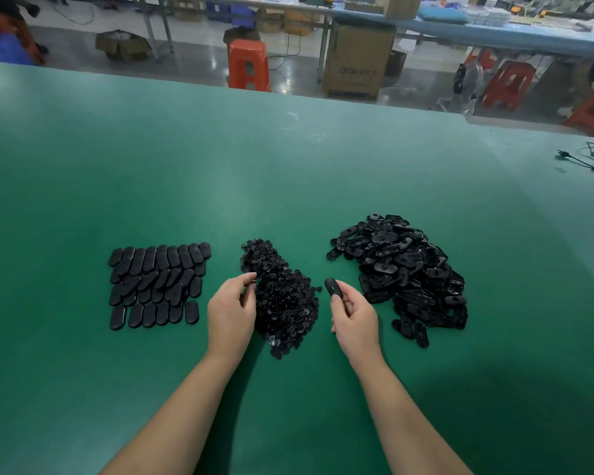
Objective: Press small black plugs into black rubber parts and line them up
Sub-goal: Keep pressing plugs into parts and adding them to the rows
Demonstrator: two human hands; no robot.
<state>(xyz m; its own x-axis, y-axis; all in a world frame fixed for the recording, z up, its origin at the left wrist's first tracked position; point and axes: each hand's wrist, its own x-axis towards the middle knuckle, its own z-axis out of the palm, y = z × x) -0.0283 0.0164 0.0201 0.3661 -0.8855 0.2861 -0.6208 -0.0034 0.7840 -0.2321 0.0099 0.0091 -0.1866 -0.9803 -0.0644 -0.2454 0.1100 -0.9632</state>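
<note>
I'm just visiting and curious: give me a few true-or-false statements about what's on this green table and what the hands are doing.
1. The right hand holds one oval rubber part. True.
2. The lined-up parts lie right of the plug pile. False: they lie to its left.
3. The left hand reaches into the plug pile. True.
4. The loose heap of rubber parts sits in a box. False: it lies directly on the green table.

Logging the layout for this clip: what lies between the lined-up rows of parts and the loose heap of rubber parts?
In the head view, the pile of small plugs, with the left hand at its left edge and the right hand holding one rubber part.
</note>
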